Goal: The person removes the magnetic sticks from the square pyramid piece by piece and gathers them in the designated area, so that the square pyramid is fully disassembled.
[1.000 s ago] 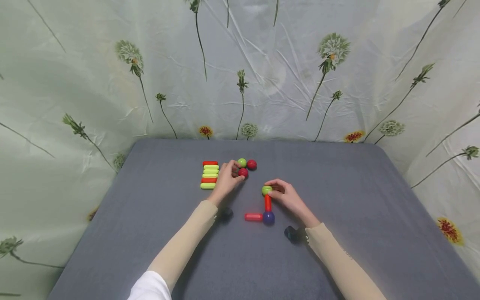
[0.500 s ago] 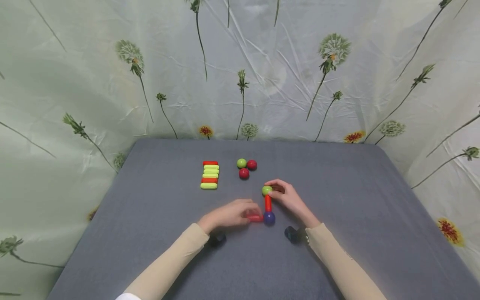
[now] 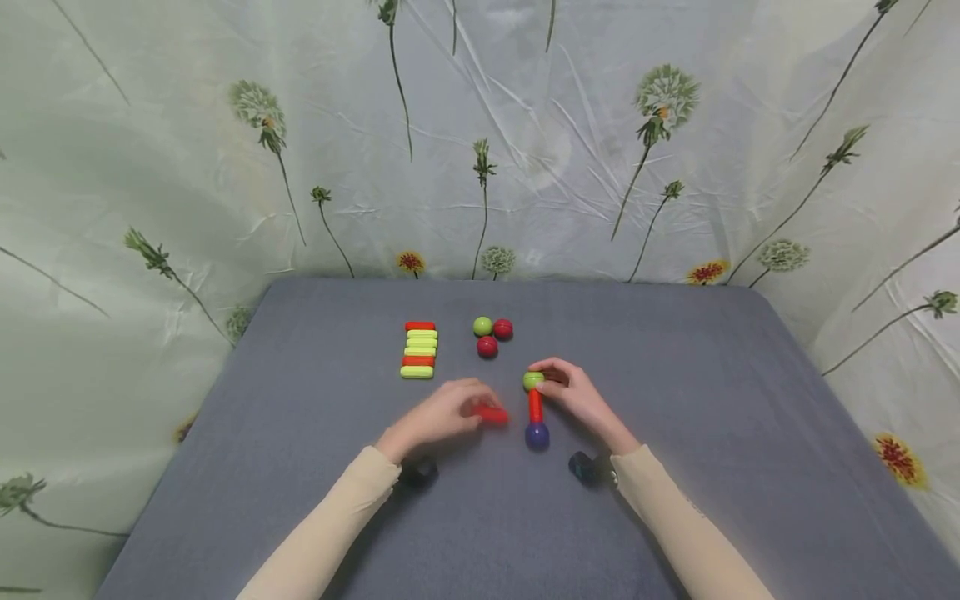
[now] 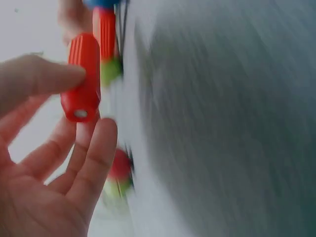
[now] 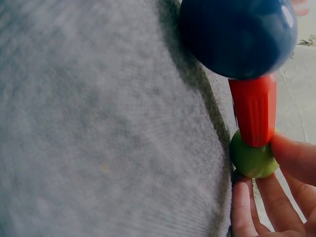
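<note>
My left hand (image 3: 446, 410) pinches a loose red rod (image 4: 81, 81) between thumb and fingers; the rod has ridged sides and a small pale spot on its end. To its right, my right hand (image 3: 577, 396) holds a green ball (image 5: 254, 155) by thumb and fingertips. That ball sits on one end of a second red rod (image 5: 255, 109), and a larger dark blue ball (image 3: 537, 436) sits on the other end, nearer the person. The three form a straight piece on the grey table. A gap separates the left hand's rod from the blue ball.
At the back left, several yellow and red rods (image 3: 420, 351) lie side by side in a column. Two red balls (image 3: 487, 347) and one green ball (image 3: 482, 327) are grouped right of them. A flowered curtain (image 3: 562, 150) hangs behind the grey table (image 3: 675, 358).
My left hand came from the loose balls to the red rod beside the blue ball, gripped it and drew it away leftward. The right hand has stayed on the green ball.
</note>
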`<state>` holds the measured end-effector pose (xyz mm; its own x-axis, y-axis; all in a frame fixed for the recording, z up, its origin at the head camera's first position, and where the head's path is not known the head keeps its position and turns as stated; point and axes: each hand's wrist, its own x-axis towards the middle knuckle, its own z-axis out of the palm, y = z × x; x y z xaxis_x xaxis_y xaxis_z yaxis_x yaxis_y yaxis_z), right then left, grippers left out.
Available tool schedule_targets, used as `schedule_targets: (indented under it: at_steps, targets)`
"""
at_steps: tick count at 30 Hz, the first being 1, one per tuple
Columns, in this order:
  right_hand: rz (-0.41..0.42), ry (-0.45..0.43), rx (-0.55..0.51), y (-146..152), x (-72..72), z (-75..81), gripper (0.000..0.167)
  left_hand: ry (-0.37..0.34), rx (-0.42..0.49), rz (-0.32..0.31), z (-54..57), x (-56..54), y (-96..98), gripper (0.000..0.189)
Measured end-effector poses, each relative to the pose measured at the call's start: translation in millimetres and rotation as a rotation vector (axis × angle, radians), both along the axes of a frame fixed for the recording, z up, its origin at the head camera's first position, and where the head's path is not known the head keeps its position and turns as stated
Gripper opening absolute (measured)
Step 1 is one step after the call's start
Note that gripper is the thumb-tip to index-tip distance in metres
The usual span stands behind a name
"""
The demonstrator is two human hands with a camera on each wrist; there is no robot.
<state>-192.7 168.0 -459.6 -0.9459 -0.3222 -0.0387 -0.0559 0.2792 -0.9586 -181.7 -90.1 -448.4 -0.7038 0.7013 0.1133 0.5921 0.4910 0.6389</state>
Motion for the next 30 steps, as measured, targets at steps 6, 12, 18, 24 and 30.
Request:
schedule_targets:
  at_steps: [6,12,18,24,30]
  targets:
    - [-0.012,0.002,0.005,2.3,-2.0,-5.0,0.028,0.036,0.054,0.283,-2.0,-6.4,-48.3,0.022]
    - [-0.014,0.003,0.011,2.3,-1.6,-3.2,0.027,0.040,0.044,0.425,-3.7,-14.0,-75.3,0.019]
    - [-0.015,0.007,0.018,0.5,-0.7,-2.4,0.027,0.106,0.016,0.475,-4.1,-18.1,-80.3,0.019]
    - [-0.044,0.000,0.051,1.0,1.5,-3.0,0.027,0.126,-0.012,0.509,-3.3,-17.6,-78.5,0.021]
    - [-0.105,-0.007,0.160,1.2,6.7,0.1,0.025,0.129,0.113,0.389,0.6,-16.5,-63.7,0.025]
